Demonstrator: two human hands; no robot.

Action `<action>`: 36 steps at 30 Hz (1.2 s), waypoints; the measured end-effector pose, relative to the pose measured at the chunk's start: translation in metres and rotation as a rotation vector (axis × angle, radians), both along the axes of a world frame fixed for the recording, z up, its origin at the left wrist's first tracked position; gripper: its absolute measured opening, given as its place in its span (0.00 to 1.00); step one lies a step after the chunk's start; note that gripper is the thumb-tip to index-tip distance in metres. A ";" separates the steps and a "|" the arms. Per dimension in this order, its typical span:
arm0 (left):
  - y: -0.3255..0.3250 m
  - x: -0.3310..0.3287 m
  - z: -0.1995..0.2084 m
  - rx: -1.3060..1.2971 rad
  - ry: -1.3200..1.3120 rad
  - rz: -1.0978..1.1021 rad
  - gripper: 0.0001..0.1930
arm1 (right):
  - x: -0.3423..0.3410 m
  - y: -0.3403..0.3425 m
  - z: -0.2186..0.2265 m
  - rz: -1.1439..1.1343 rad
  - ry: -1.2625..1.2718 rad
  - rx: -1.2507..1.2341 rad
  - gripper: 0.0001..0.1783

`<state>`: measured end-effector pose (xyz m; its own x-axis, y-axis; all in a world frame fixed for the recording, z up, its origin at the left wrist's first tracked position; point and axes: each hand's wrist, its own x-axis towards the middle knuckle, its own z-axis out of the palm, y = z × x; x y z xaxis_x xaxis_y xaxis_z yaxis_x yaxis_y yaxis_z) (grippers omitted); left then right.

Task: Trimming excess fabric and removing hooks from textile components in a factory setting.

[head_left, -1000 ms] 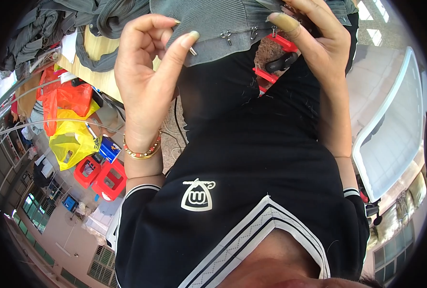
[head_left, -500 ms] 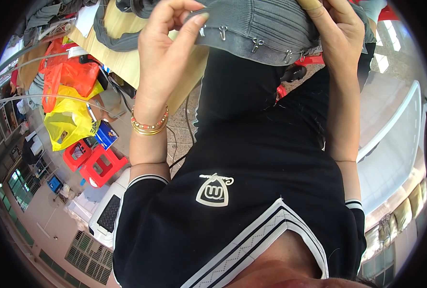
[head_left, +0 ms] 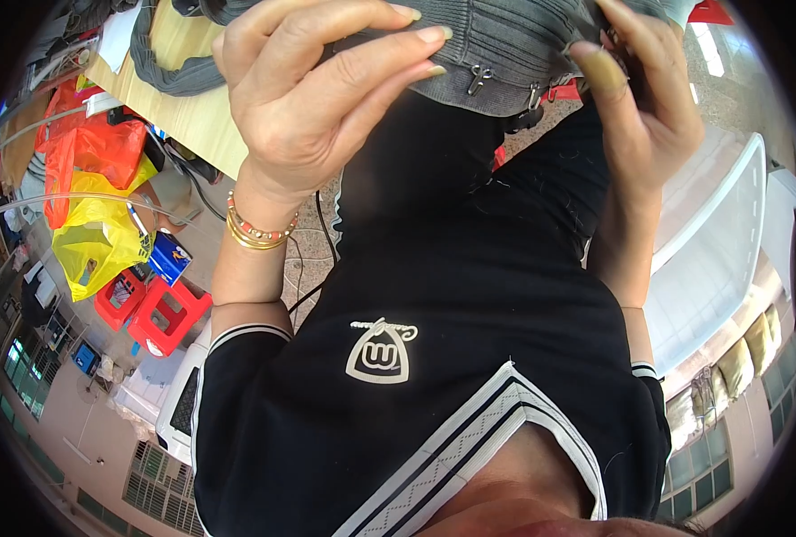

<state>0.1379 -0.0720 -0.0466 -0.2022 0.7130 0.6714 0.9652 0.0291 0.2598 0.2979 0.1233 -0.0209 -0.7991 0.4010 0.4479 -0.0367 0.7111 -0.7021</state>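
A grey ribbed knit garment [head_left: 514,40] spans the top of the view, above my lap. Small silver metal pieces hang along its smooth edge band, including one metal piece [head_left: 479,80] between my hands. My left hand [head_left: 317,85] is raised in front of the garment's left part, its fingers extended toward the right with the tips slightly apart; nothing visible is between them. At the right end, my right hand [head_left: 644,98] grips the garment between thumb and fingers, bunching the fabric there. The upper part of the garment is cut off by the frame.
A light wooden table [head_left: 179,98] stands at the upper left, with a grey knit strip [head_left: 170,76] on it. Red and yellow plastic bags [head_left: 98,224] and red stools [head_left: 170,318] are at my left. A translucent white bin [head_left: 716,242] sits on the right.
My left hand has come off the garment's edge, moving right and toward me, and now covers some metal pieces. My right hand keeps its grip, its thumb and fingers shifted. The view has shifted slightly.
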 end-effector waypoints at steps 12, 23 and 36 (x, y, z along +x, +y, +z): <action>-0.003 0.003 -0.014 0.043 0.289 0.164 0.05 | 0.011 -0.003 -0.023 0.267 0.077 0.176 0.28; -0.003 0.013 0.001 0.032 0.182 0.057 0.04 | 0.007 -0.009 -0.019 0.231 0.096 0.238 0.28; 0.004 0.023 0.013 0.011 0.111 -0.082 0.09 | 0.014 -0.006 -0.008 0.139 0.048 -0.013 0.25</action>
<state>0.1609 -0.0680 -0.0340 -0.0677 0.7164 0.6944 0.9870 -0.0534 0.1514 0.3121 0.1171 -0.0289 -0.8252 0.2938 0.4824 -0.1682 0.6875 -0.7065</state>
